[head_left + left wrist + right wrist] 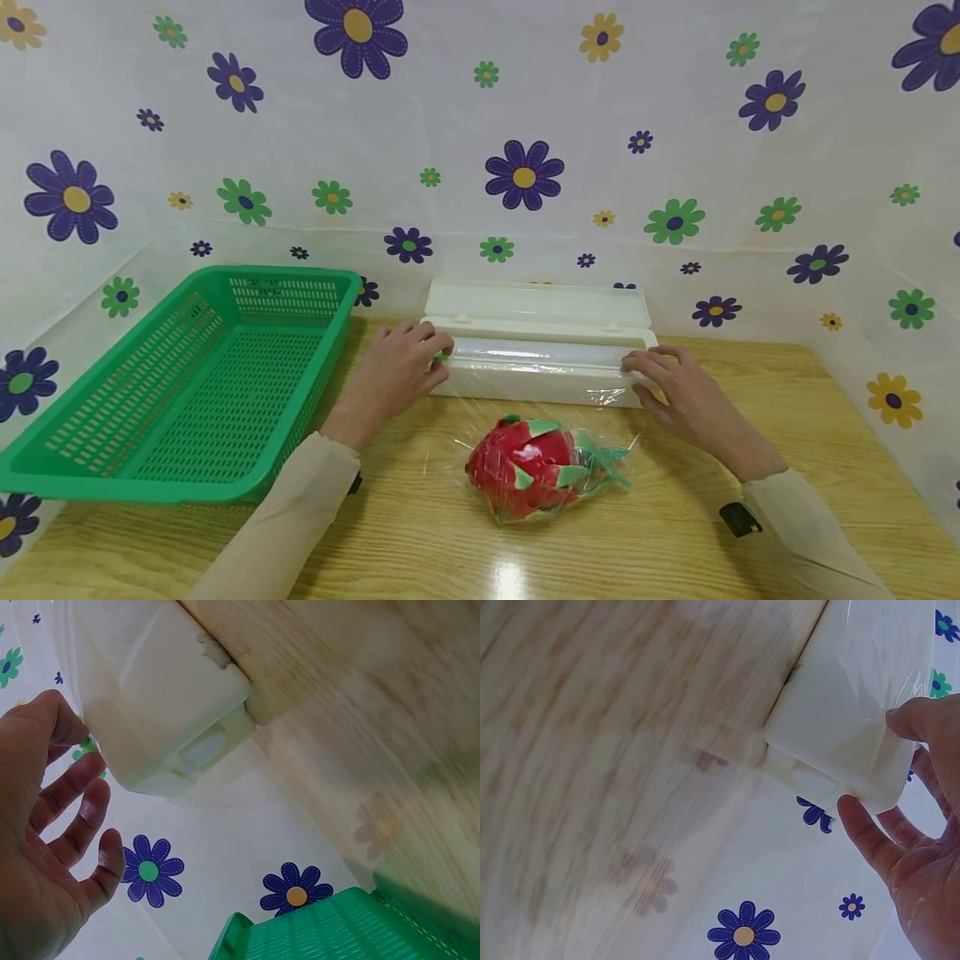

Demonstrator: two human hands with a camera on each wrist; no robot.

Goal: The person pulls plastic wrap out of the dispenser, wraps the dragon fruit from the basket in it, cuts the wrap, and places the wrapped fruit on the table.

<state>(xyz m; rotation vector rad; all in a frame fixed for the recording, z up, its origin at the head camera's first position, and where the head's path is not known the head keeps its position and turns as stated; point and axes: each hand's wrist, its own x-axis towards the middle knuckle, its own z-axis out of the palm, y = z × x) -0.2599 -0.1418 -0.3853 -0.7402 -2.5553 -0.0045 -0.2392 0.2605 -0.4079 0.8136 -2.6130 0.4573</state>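
Observation:
A white cling film dispenser stands at the back of the table, its lid tipped back and a roll showing inside. At its left end my left hand pinches a small green slider between thumb and forefinger; the other fingers are loosely bent. My right hand holds the right end, thumb on the front face and fingers around the end. Clear film runs from the dispenser down to a red dragon fruit with green scales, which lies in front under the film.
A green plastic basket with slotted sides stands to the left, near my left forearm. A white sheet with printed flowers hangs behind and along both sides. The table has a wood-grain top.

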